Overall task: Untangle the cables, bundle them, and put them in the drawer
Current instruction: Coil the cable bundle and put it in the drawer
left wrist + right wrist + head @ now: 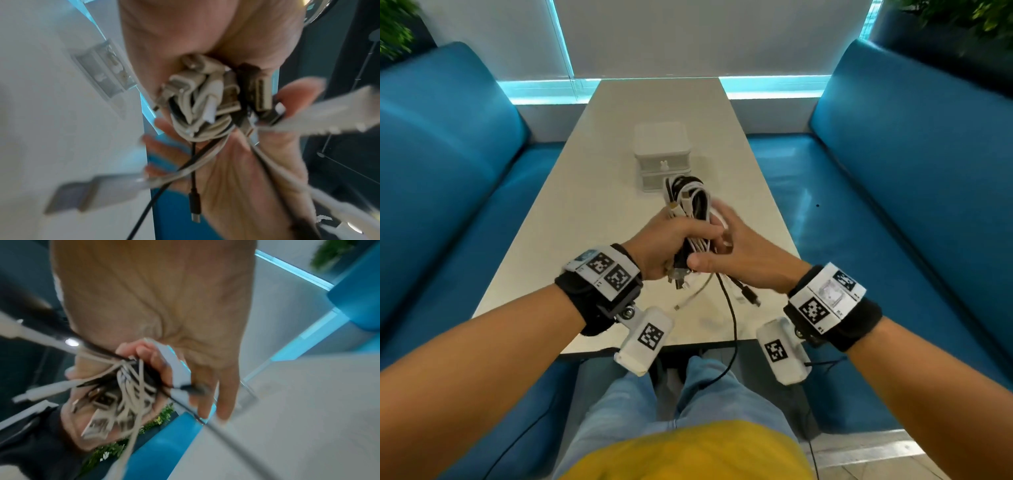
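Note:
A bundle of white and black cables [690, 209] is held upright above the near part of the table. My left hand [664, 245] grips its lower half in a fist. The right hand [736, 251] lies against the bundle's right side, fingers fairly straight and blurred, thumb touching the bottom of the bundle. Plug ends [207, 91] crowd together at my left palm. Loose ends hang below: a white plug [680, 306], a black plug [750, 298] and a long black cable [732, 329] running off the table's edge. The white drawer box [662, 154] stands just behind the bundle.
The pale table [592, 212] is narrow, with blue benches on the left [448, 178] and right [914, 178]. My legs in jeans [688, 394] are under the near edge. A thin strand [141, 386] crosses the bundle in the right wrist view.

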A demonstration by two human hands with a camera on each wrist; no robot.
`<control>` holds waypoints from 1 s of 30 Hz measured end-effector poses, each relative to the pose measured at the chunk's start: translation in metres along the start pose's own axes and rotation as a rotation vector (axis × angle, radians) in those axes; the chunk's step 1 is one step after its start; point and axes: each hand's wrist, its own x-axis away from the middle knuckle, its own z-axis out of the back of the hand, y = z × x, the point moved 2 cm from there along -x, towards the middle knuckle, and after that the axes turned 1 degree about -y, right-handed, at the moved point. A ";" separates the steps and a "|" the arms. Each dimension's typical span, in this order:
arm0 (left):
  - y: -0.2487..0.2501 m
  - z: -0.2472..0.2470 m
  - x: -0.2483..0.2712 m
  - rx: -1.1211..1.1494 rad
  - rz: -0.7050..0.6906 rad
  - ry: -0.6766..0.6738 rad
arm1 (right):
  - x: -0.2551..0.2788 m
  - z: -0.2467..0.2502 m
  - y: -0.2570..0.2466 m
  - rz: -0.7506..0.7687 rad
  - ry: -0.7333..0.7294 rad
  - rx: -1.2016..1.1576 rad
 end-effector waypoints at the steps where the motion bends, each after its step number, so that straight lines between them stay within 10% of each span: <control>1: 0.000 0.004 -0.001 -0.007 0.001 0.005 | 0.002 -0.004 0.005 -0.041 -0.071 -0.054; 18: -0.010 0.014 -0.001 0.550 0.097 -0.014 | 0.000 -0.031 0.025 -0.196 0.050 -0.179; 30: -0.015 0.017 -0.003 0.030 -0.088 0.449 | -0.004 -0.039 0.011 -0.300 0.119 0.029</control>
